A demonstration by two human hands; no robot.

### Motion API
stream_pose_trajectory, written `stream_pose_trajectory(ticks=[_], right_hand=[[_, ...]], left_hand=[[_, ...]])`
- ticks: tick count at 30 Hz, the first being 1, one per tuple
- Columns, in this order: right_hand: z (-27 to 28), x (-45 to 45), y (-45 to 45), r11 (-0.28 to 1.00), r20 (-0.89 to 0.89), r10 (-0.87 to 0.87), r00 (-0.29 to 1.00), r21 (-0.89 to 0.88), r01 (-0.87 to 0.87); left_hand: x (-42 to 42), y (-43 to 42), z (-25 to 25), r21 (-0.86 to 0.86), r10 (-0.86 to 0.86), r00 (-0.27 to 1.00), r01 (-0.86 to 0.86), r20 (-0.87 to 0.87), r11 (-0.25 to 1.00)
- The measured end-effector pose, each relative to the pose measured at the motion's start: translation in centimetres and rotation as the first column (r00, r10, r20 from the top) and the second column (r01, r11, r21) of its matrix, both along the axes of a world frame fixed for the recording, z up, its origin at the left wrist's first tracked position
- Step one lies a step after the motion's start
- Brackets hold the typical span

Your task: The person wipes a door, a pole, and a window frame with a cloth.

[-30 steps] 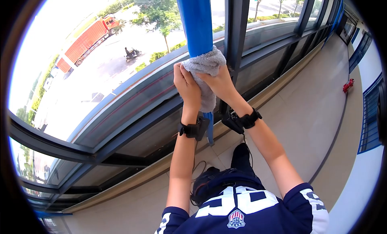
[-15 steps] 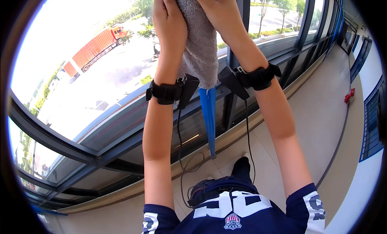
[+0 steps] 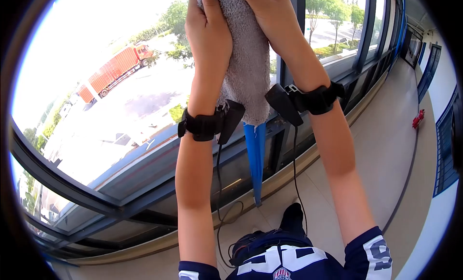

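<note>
A grey fluffy cloth [image 3: 246, 63] hangs at the top centre, around the upper part of a blue post [image 3: 255, 159] whose lower end shows beneath it. My left hand [image 3: 207, 31] grips the cloth's left side, fingers closed and partly cut off by the top edge. On the right side my right hand [image 3: 272, 19] holds the same cloth, its fingertips also out of view. Each wrist wears a black strap with a small box and a cable.
Dark-framed windows [image 3: 96, 200] run along the left and into the distance. Outside stands a red truck [image 3: 115, 68]. The tiled corridor floor [image 3: 371, 130] lies right, with a red object [image 3: 418, 119] by the wall. Cables hang near my waist.
Both hands and the cloth have moved from mid-post up to the top of the view. In the last half second they have shifted slightly right in view, still gripping.
</note>
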State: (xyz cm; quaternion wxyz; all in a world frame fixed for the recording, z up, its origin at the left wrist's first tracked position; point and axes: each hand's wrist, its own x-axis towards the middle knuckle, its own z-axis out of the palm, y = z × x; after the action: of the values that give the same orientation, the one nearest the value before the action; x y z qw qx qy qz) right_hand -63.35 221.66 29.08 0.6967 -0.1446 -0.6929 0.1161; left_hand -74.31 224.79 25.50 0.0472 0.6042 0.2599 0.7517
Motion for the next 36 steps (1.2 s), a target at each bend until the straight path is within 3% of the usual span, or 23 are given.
stream_pose_trajectory(ticks=[3,6,7,9,11,13,14,16,17,19,21,31,33,36], right_hand=[[-0.3,-0.2,-0.2,0.973,-0.107,0.178,0.978,-0.129,-0.192],[-1.0,-0.3,-0.3,0.966,-0.103,0.250,0.963,-0.047,-0.255],[-1.5,-0.2,-0.1,0.966,-0.094,0.236,0.967,-0.081,-0.244],[-2.7,0.1,0.1,0.963,-0.077,0.212,0.974,-0.150,-0.222],[-4.0,0.4,-0.4,0.990,0.056,-0.092,0.994,-0.098,0.097],[-5.1,0.2,-0.6,0.967,0.114,-0.253,0.961,0.059,0.248],[-5.8,0.1,-0.4,0.955,0.110,-0.262,0.959,0.174,0.241],[-8.1,0.3,0.6,0.984,0.064,-0.145,0.987,0.112,0.138],[-9.8,0.7,1.4,0.998,0.001,-0.028,1.000,-0.059,0.028],[-10.9,0.7,1.2,0.968,-0.087,0.110,0.990,-0.217,-0.127],[-12.0,0.5,-0.2,0.958,-0.099,0.172,0.980,-0.216,-0.190],[-24.6,1.1,-0.8,0.825,-0.236,0.236,0.943,-0.463,-0.323],[-25.7,0.9,-1.9,0.824,-0.200,0.194,0.961,-0.498,-0.270],[-27.2,0.8,-2.3,0.861,-0.166,0.125,0.978,-0.471,-0.190]], left_hand=[[1.4,-1.6,0.3,0.084,-0.189,0.975,0.180,0.119,0.980],[1.3,-1.7,-0.5,0.024,-0.149,0.983,0.148,0.104,0.989],[1.2,-1.9,-1.1,-0.017,-0.155,0.984,0.157,0.090,0.987],[0.5,-1.1,-2.7,-0.037,-0.015,1.000,0.016,0.020,0.999],[0.3,-0.8,-4.1,-0.062,0.045,0.999,-0.046,-0.020,0.997],[0.7,-1.8,-5.3,-0.098,0.024,0.999,-0.027,-0.023,0.995],[0.8,-1.8,-5.9,-0.076,-0.006,1.000,0.007,0.010,0.997],[1.1,-1.6,-7.3,-0.027,-0.070,0.995,0.072,0.074,0.997],[1.3,-1.7,-8.0,-0.052,-0.076,0.993,0.081,0.096,0.995],[1.5,-2.2,-9.5,-0.098,-0.087,0.987,0.101,0.139,0.990],[1.7,-2.7,-10.9,-0.132,-0.087,0.982,0.110,0.167,0.985],[1.7,-3.1,-23.0,-0.219,-0.148,0.979,0.177,0.142,0.959],[1.2,-3.3,-25.1,-0.327,-0.170,0.981,0.193,0.097,0.925],[1.3,-3.4,-26.7,-0.342,-0.203,0.974,0.227,0.104,0.912]])
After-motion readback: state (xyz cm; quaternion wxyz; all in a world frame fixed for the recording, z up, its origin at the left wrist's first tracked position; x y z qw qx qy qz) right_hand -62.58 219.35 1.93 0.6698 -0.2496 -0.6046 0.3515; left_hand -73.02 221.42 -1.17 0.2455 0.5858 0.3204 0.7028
